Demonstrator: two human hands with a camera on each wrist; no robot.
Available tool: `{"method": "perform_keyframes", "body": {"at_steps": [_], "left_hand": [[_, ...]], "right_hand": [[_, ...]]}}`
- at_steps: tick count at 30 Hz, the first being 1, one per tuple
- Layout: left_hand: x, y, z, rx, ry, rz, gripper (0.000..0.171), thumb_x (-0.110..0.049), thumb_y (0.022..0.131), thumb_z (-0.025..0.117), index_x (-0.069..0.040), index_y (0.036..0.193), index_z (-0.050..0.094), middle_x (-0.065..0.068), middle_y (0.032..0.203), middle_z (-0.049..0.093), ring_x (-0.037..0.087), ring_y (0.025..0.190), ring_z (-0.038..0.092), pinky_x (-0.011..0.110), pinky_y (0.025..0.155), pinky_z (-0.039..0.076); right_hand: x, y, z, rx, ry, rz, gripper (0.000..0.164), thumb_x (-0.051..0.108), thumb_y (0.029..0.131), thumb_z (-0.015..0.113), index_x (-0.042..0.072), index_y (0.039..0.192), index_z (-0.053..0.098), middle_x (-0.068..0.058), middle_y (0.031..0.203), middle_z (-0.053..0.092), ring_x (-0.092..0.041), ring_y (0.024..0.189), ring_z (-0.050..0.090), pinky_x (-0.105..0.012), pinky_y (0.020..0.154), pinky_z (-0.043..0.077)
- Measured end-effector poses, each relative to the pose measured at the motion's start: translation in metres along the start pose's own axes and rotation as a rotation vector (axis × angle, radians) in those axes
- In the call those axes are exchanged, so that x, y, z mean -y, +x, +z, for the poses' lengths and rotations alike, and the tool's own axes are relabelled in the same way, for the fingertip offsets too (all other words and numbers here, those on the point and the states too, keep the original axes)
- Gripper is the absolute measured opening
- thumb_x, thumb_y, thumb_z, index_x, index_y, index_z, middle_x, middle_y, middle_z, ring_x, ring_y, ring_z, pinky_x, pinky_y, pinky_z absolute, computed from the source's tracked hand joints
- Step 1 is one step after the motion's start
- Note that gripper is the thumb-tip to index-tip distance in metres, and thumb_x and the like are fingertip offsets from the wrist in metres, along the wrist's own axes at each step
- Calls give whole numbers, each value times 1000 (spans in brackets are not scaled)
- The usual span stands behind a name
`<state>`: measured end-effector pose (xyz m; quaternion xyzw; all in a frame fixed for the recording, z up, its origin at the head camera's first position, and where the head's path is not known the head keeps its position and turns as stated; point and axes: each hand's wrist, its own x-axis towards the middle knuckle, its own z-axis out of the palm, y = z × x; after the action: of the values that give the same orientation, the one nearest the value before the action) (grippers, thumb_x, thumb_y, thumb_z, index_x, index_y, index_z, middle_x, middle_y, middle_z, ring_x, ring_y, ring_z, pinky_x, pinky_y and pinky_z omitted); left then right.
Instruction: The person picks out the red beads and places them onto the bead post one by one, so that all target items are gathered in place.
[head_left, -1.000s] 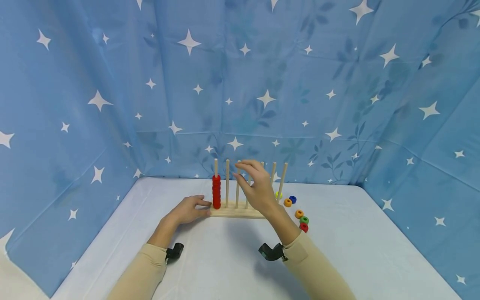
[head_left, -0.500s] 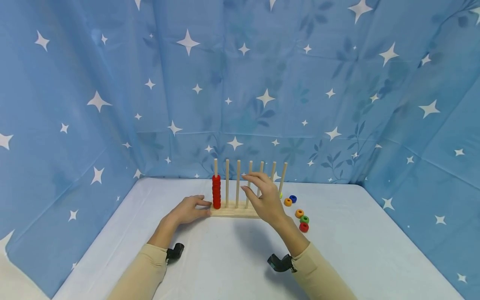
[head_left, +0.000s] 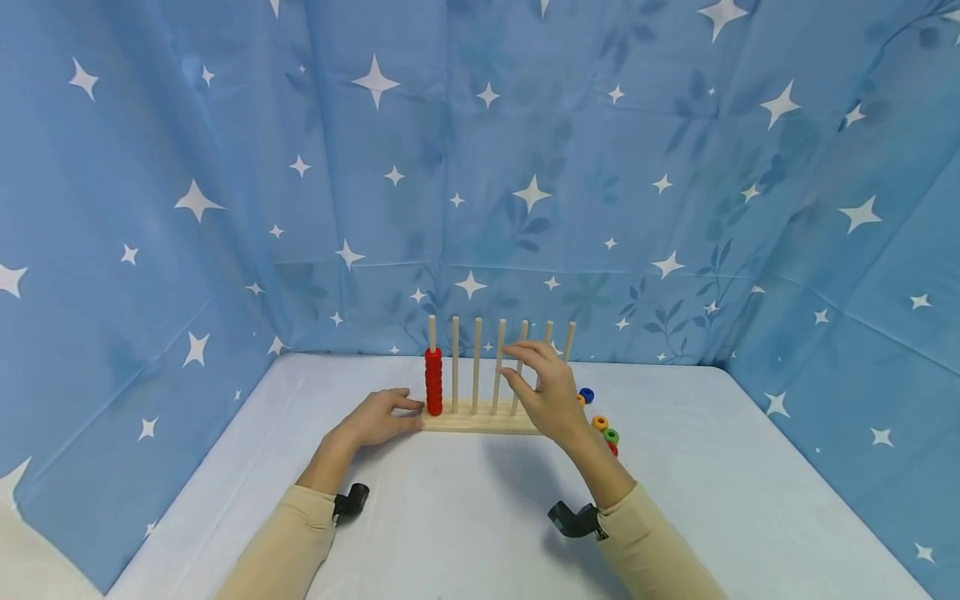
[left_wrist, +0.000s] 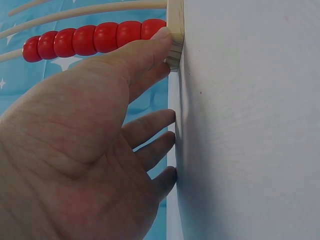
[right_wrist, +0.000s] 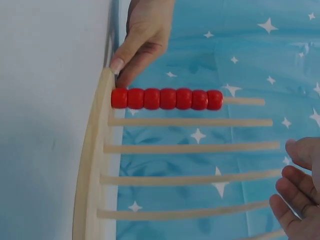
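A wooden bead rack with several upright pegs has a light base [head_left: 480, 423] on the table. Red beads [head_left: 433, 382] fill most of its leftmost peg; the other pegs in view are bare. At the base's left end, my left hand [head_left: 381, 419] pinches the wood between thumb and index finger, as the left wrist view shows; its other fingertips touch the tablecloth. My right hand [head_left: 553, 400] hovers in front of the right-hand pegs, thumb and fingers curved apart with nothing between them. It hides part of those pegs and the base's right end.
Right of the rack lie loose beads: blue [head_left: 587, 395], orange [head_left: 600, 422], green [head_left: 611, 436] and a red one [head_left: 612, 448] partly behind the right wrist. Another orange bead is partly hidden. A blue star-patterned curtain [head_left: 480, 208] stands behind the white table [head_left: 420, 517].
My right hand has moved rightward along the pegs and somewhat lower, uncovering the middle pegs and covering some loose beads. The left hand and the rack have stayed in place.
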<state>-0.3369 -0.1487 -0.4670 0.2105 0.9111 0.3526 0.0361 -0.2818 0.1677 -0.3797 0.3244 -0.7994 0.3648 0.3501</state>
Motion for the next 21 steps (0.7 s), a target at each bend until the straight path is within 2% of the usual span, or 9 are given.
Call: {"method": "perform_keyframes", "body": {"at_steps": [11,15,18,21], "left_hand": [[1,0,-1,-9,-4,1,42,-32,95,76,-11,132,74,28,156,48,51,147,40,67,119,33],[0,-1,-2,-9,-10,0,42,-32,96,76,-11,131,74,28,156,48,51,148,40,66,120,32],[1,0,-1,-8,-9,0,41,-31,96,76,-11,131,74,28,156,48,51,147,40,67,119,32],[1,0,0,-7,-11,-1,42,-32,95,76,-11,131,74,28,156,48,51,148,40,67,119,32]], "right_hand": [[-14,0,-27,34,-22,60,32,8,96,75,5,127,72,-10,123,71,-27,104,69,-39,73,60],[-19,0,-35,41,-29,65,33,7,95,75,4,128,72,-12,122,72,-31,104,68,-40,77,59],[-23,0,-41,61,-20,76,35,6,95,76,6,129,72,-11,122,72,-31,104,68,-44,85,59],[-26,0,-48,95,5,90,36,5,94,76,6,130,71,-11,121,72,-31,104,68,-47,85,59]]}}
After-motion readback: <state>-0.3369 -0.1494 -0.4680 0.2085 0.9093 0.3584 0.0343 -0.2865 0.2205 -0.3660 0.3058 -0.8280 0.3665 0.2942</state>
